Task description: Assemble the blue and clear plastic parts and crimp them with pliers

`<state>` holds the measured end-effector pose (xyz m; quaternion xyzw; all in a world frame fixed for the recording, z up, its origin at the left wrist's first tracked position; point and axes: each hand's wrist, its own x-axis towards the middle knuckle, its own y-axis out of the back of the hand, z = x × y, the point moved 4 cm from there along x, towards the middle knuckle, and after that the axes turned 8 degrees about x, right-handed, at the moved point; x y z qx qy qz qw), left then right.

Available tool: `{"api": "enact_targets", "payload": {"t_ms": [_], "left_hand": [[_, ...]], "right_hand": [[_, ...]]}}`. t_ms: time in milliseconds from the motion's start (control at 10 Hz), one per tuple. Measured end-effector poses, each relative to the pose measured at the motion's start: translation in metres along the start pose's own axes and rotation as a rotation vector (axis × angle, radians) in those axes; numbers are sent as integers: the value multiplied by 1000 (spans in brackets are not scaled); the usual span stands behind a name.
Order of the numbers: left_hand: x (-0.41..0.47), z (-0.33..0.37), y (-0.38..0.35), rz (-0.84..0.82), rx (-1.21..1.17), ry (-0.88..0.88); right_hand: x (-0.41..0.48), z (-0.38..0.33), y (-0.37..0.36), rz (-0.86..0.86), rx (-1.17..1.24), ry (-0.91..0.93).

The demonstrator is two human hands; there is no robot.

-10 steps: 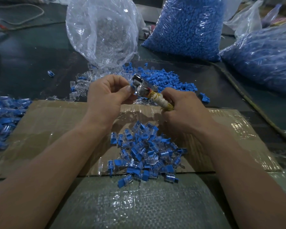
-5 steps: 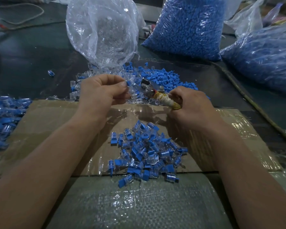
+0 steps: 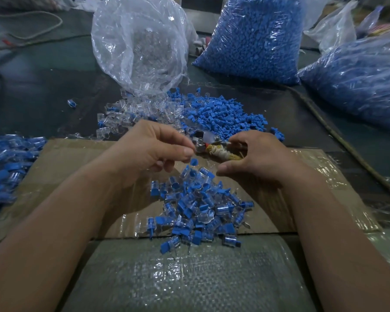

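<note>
Above the cardboard (image 3: 65, 161) near its far edge, the left hand (image 3: 153, 152) shows an assembled piece (image 3: 194, 162) at its curled fingertips — pinched or loose, cannot tell — just over the finished pile (image 3: 196, 203); the right hand (image 3: 259, 158) grips the pliers (image 3: 212, 149), nose leftward.

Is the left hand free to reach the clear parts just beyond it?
Probably yes: the left hand sits just short of the clear parts, nothing between; the pliers are off to its right.
</note>
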<state>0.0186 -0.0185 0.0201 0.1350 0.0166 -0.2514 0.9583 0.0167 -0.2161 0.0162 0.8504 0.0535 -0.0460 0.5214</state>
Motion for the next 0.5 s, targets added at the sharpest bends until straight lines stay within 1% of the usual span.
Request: {"api": "enact_targets", "payload": {"t_ms": [100, 200, 300, 400, 500], "left_hand": [[-2, -1, -2, -60, 37, 7], [-2, -3, -1, -76, 82, 16], [-4, -5, 1, -103, 151, 0], [-7, -3, 3, -77, 168, -12], [-9, 1, 10, -17, 98, -23]], "right_hand": [[-3, 1, 2, 13, 12, 15], [-5, 2, 5, 50, 27, 36], [-8, 0, 10, 129, 41, 92], [-13, -6, 15, 191, 62, 126], [-21, -8, 20, 239, 125, 154]]}}
